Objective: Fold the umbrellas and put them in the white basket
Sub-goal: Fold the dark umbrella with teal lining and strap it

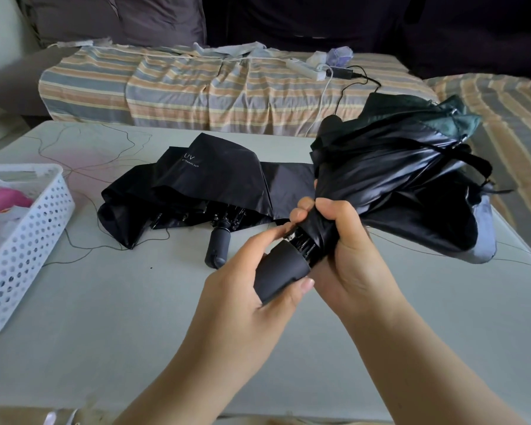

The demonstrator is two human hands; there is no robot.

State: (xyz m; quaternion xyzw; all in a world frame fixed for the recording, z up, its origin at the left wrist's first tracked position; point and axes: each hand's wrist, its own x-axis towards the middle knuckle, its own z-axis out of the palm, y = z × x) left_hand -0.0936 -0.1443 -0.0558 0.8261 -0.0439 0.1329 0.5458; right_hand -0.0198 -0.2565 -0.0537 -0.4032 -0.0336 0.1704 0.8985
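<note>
Left hand (252, 271) clasps umbrella handle (281, 279) to steady it; right hand (347, 237) bunches canopy (396, 185) for folding. White basket (22, 240) waits far left.

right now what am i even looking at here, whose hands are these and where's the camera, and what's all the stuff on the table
This is one picture from a camera worn on a person's head, looking forward and down, so the two bare hands are the wearer's own. There is no machine.

The left hand holds the stubby black handle of a black folding umbrella with a grey edge. The right hand has its grip round the gathered cloth just above that handle.

On the pale grey table lies a second black folding umbrella printed with "UV", collapsed but loose, not yet rolled. At the left edge stands a white perforated plastic basket with something pink inside. Thin dark threads trail across the tabletop.

Behind is a sofa under a striped cloth, with a white power strip and cables.
</note>
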